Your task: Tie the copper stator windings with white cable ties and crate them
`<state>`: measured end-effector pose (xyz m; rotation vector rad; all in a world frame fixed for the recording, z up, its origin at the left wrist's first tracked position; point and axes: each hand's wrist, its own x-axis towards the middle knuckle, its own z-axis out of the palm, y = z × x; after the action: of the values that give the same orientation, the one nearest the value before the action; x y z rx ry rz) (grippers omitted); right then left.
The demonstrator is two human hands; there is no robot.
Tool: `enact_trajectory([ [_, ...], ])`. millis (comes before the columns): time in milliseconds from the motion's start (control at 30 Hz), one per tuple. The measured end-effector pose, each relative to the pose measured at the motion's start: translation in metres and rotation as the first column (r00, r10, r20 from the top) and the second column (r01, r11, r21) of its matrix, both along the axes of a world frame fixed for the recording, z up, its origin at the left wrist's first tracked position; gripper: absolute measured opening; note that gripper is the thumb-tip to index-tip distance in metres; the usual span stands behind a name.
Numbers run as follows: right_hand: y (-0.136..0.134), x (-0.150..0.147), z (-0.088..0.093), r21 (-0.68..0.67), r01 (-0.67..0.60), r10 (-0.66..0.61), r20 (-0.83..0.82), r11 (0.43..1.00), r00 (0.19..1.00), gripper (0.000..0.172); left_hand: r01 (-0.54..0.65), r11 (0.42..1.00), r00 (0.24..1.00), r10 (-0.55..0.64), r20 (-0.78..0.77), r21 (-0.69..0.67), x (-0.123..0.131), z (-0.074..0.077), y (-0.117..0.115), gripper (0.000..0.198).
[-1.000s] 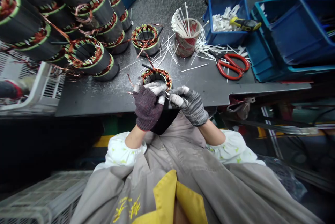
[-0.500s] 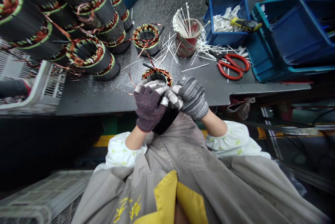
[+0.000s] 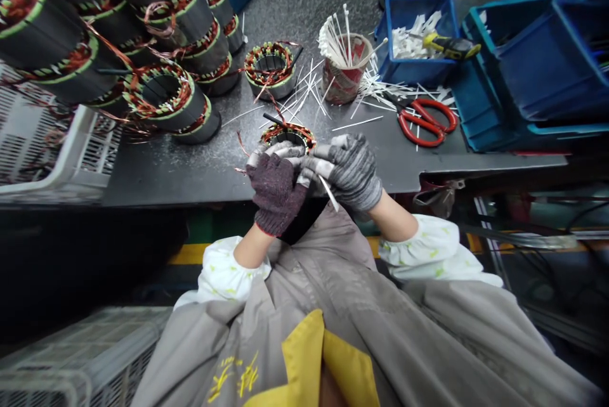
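At the bench's near edge sits a motor stator (image 3: 288,133) with copper windings, its front covered by my hands. My left hand (image 3: 276,188), in a dark purple glove, curls its taped fingers over the stator's near side. My right hand (image 3: 354,172), in a striped grey glove, pinches a white cable tie (image 3: 330,195) close to the stator's right side. The tie's loose end points down toward my lap; its other end is hidden behind the fingers. Just behind lies another wound stator (image 3: 270,71).
Stacked stators (image 3: 181,33) rise on the left beside a white crate (image 3: 71,163). A cup (image 3: 345,77) holds cable ties, with more scattered around it. Red-handled scissors (image 3: 425,122) lie to the right, before a blue bin (image 3: 419,71) carrying a yellow-and-black tool (image 3: 451,45).
A white cable tie end now shows below my right fingers. My right hand has shifted slightly up and right. An arm at the far left has left the view.
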<state>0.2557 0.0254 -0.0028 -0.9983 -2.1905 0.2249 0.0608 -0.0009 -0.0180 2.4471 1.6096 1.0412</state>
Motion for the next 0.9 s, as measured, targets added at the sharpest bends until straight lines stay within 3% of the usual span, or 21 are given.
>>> enact_trajectory([
  [133, 0.023, -0.024, 0.003, -0.08, 0.13, -0.138, -0.101, 0.988, 0.985, 0.031, -0.091, 0.996, 0.996, 0.091, -0.014, 0.008, 0.004, -0.003, -0.002, 0.026],
  [200, 0.026, -0.027, 0.006, -0.095, 0.145, -0.155, -0.113, 0.985, 0.981, 0.035, -0.055, 0.998, 0.998, 0.056, -0.023, 0.016, 0.0, 0.0, -0.006, 0.024],
  [267, 0.019, -0.023, 0.008, -0.125, 0.122, -0.143, -0.177, 0.985, 0.974, 0.038, 0.026, 0.998, 0.998, -0.024, -0.052, 0.049, -0.011, 0.004, -0.011, 0.022],
  [333, 0.006, -0.018, 0.005, -0.159, 0.08, -0.121, -0.27, 0.984, 0.955, 0.04, 0.063, 0.993, 0.993, -0.053, -0.103, 0.103, -0.026, 0.008, -0.015, 0.031],
  [433, -0.013, -0.018, -0.006, -0.206, 0.014, -0.074, -0.289, 0.978, 0.955, 0.044, 0.014, 0.987, 0.986, 0.013, -0.164, 0.162, -0.05, 0.013, -0.011, 0.043],
  [500, -0.017, -0.024, -0.014, -0.217, 0.027, -0.081, -0.248, 0.976, 0.965, 0.038, 0.006, 0.989, 0.979, 0.025, -0.204, 0.15, -0.059, 0.016, -0.002, 0.038],
  [633, 0.001, -0.029, -0.023, -0.198, 0.04, -0.086, -0.231, 0.979, 0.969, 0.027, 0.149, 0.989, 0.953, -0.14, -0.269, 0.016, -0.062, 0.026, 0.016, 0.026],
  [767, 0.025, -0.019, -0.018, -0.228, -0.143, 0.086, -0.241, 0.963, 0.967, 0.022, 0.33, 0.944, 0.906, -0.324, -0.272, -0.028, -0.065, 0.036, 0.02, 0.032],
  [900, 0.032, 0.005, -0.01, -0.315, -0.349, 0.229, -0.36, 0.882, 0.904, 0.027, 0.45, 0.89, 0.863, -0.455, -0.219, -0.075, -0.077, 0.04, 0.02, 0.036],
])
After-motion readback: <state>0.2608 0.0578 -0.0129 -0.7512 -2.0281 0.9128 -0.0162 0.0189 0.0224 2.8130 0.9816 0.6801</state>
